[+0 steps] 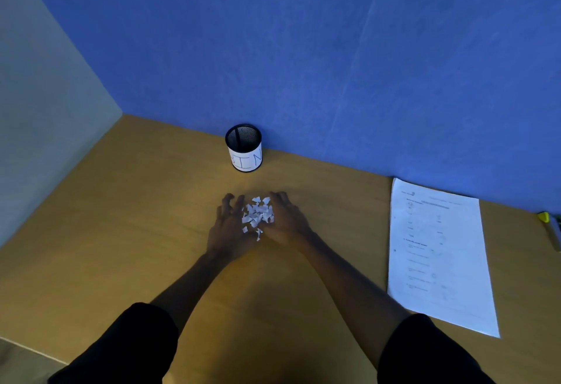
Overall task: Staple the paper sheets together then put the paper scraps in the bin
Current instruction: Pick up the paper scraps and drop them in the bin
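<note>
A small heap of torn white paper scraps (257, 214) lies on the wooden desk, in the middle. My left hand (228, 225) rests on the desk at the heap's left side, fingers spread and lightly bent. My right hand (287, 219) lies against the heap's right side, fingers bent toward it. Both hands cup the pile between them; neither grips any scrap that I can see. A black mesh cup labelled BIN (244, 147) stands upright behind the heap, against the blue wall. The printed paper sheets (437, 256) lie flat at the right.
A yellow and grey object (551, 227), cut off by the frame, lies at the far right edge beside the sheets. The blue partition (303, 49) closes the back of the desk (121, 201) and a pale wall closes its left side.
</note>
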Tool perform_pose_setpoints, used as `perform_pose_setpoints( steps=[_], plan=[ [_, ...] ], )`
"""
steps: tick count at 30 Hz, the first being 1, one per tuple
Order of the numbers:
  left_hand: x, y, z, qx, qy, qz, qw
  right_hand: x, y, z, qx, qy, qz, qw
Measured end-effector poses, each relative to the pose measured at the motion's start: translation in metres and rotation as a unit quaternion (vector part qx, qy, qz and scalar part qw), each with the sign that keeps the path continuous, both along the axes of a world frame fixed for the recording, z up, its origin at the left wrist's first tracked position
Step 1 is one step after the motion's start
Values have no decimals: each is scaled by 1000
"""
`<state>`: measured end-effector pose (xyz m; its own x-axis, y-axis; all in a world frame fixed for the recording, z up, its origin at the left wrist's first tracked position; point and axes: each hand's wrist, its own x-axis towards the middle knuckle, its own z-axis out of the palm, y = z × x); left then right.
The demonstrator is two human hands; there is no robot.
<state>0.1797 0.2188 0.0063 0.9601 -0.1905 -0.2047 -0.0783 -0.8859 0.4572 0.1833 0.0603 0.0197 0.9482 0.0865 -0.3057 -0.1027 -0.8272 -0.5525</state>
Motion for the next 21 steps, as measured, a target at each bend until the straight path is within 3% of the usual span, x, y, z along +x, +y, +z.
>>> perform_pose_setpoints(
  steps=[5,11,18,21],
  plan=[
    [7,-3,1,19,-12,-61,998,13,8,-5,-78,-26,87,993],
    [10,-7,-3,-41,-62,-78,994,20,18,-4,-124,-64,137,981],
    [17,-4,-4,-97,-94,-18,991,21,13,-10,-66,-93,105,988],
    [23,-1,-2,-124,-88,27,988,25,7,-15,52,-82,6,995]
  ],
)
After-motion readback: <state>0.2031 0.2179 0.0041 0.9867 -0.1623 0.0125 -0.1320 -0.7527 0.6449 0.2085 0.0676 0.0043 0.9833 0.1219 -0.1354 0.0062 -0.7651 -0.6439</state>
